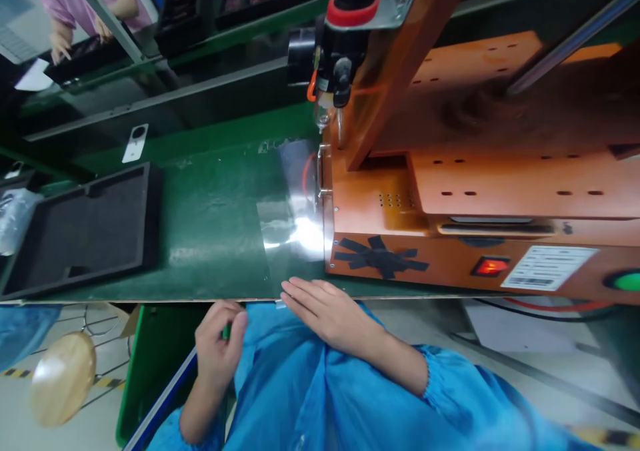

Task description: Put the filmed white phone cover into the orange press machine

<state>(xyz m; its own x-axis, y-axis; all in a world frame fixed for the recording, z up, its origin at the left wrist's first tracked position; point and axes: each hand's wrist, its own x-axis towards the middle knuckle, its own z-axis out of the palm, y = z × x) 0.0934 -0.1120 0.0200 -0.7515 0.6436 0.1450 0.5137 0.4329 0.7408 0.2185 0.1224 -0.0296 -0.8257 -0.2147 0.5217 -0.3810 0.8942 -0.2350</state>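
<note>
**A:** Where are your hands right now?

**B:** Your right hand point(327, 311) lies flat and open, palm down, fingers stretched toward the left. It rests at the near edge of the green bench point(215, 231), over your blue smock point(320, 384), and grips nothing. Its fingertips sit just beside the near edge of the clear plastic sheet point(293, 217).

**A:** And your left?

**B:** Your left hand point(220, 344) hangs below the bench edge, curled narrow, with a small green thing point(227, 332) pinched between thumb and fingers. It is too small to tell what it is.

**A:** Where does the sheet lie?

**B:** Flat on the green surface, in the middle, glaring with reflected light. Its right edge touches the orange machine point(450, 204), which fills the right half of your view. A black tool head with a red collar point(350, 31) hangs above the far corner of the sheet.

**A:** What else is around you?

**B:** To your left a black foam tray point(85, 227) rests on the bench, well apart from the sheet. The machine's near face carries a lit red switch point(491, 266), a white label point(547, 267) and a cross of black tape point(377, 256). At the far left another person in a pink sleeve point(70, 4) works at the next bench.
</note>
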